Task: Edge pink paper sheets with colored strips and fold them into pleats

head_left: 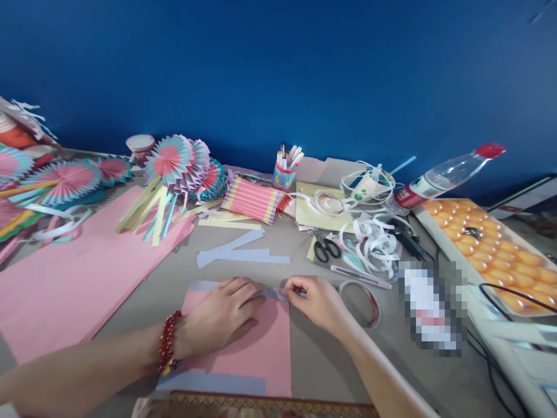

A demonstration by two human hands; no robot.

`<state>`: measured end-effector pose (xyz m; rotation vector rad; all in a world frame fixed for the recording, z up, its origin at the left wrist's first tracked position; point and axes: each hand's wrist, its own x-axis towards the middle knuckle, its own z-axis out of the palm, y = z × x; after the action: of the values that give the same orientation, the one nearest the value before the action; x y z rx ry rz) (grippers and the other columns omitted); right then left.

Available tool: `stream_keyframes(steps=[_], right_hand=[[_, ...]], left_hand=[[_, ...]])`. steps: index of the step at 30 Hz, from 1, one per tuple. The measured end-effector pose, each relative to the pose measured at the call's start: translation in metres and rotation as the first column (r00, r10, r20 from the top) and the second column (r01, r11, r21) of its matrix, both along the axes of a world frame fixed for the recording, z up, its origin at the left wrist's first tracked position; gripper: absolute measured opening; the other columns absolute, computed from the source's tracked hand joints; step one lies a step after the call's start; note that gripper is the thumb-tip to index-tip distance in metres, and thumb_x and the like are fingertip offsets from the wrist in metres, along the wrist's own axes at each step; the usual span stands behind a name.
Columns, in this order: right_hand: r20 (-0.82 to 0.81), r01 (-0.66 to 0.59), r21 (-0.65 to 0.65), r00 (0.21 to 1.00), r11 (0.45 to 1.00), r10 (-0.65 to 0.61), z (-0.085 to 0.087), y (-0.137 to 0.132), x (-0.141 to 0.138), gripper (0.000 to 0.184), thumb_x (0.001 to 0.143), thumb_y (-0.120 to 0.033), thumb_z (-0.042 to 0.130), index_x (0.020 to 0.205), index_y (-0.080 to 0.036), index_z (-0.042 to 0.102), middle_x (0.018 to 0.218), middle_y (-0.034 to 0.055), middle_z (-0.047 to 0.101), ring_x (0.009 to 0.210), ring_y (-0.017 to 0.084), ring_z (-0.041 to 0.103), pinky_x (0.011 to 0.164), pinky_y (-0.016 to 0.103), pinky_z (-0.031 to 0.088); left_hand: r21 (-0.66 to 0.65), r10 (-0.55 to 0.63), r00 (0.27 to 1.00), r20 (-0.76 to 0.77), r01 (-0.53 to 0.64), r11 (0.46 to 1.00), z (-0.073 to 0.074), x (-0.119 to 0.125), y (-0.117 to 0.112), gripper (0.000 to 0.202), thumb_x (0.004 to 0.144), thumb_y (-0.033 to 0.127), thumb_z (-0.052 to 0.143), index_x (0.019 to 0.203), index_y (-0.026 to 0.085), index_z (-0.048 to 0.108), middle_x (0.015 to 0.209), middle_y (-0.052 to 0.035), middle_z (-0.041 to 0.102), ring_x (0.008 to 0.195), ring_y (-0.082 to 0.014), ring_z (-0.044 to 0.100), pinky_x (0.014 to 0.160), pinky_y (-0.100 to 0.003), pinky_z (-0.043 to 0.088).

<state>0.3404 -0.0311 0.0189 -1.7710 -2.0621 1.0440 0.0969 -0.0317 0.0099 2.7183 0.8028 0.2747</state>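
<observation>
A pink paper sheet (261, 342) lies on the table before me, with one lavender strip (211, 383) along its near edge. Another lavender paper strip (274, 294) runs along the far edge. My left hand (224, 313) rests palm down on the sheet, fingers stretched over this far strip. At the sheet's far right corner, my right hand (314, 299) pinches the strip's end between thumb and fingers. Beyond the hands lie several loose lavender strips (235, 253). Just right of my right hand is a roll of clear tape (369, 305).
Stacked pink paper (78, 267) and folded paper fans (174, 159) lie left. Behind stand a pen cup (285, 176) and a striped pink packet (251, 199). To the right are black-handled scissors (327, 251), a cutter (361, 277), curled white strips (372, 244) and a leaning bottle (439, 181).
</observation>
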Motion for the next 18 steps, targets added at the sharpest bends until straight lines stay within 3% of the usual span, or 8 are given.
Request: stream_keyframes(steps=[18], right_hand=[[0.052, -0.004, 0.001, 0.999, 1.000, 0.003, 0.0063, 0.0007, -0.0036, 0.024, 0.087, -0.037, 0.055, 0.071, -0.022, 0.067, 0.067, -0.0016, 0.066, 0.062, 0.013, 0.055, 0.055, 0.021, 0.029]], left_hand=[[0.079, 0.008, 0.995, -0.097, 0.000, 0.997, -0.0041, 0.0010, -0.0018, 0.043, 0.088, 0.025, 0.065, 0.129, 0.020, 0.052, 0.127, -0.0080, 0.056, 0.115, -0.0258, 0.052, 0.095, -0.039, 0.045]])
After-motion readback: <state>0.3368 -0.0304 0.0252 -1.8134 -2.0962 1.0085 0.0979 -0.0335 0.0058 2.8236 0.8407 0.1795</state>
